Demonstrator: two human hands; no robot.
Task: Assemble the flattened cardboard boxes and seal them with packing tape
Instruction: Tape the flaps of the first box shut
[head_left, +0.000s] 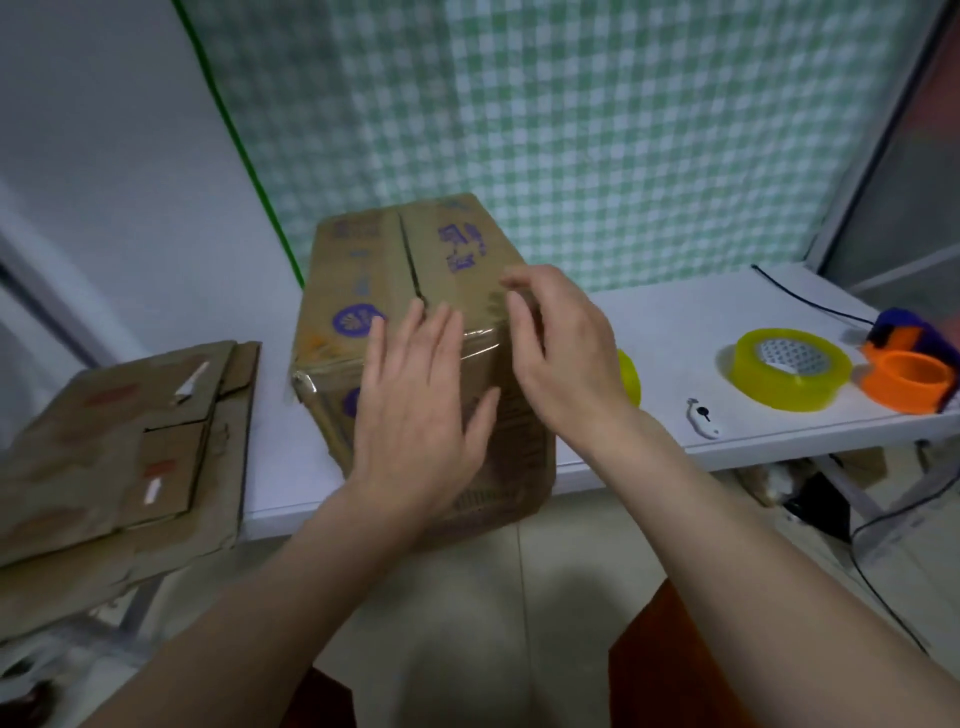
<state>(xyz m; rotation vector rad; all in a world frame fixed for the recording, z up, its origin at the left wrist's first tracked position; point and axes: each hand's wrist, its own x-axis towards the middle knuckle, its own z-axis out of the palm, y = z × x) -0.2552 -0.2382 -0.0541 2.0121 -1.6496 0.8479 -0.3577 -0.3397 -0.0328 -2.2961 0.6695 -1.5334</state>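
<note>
An assembled brown cardboard box with purple print stands at the front edge of the white table, its top flaps closed with a seam down the middle. My left hand lies flat with straight fingers on the box's front face, reaching over the top edge. My right hand hovers at the box's right top corner, fingers loosely bent, holding nothing. A yellow tape roll lies on the table to the right. Part of another yellow roll peeks out behind my right hand.
Flattened cardboard boxes are stacked at the left. An orange and purple tape dispenser sits at the table's far right, a small white cutter near the front edge. A black cable runs across the back. A checked curtain hangs behind.
</note>
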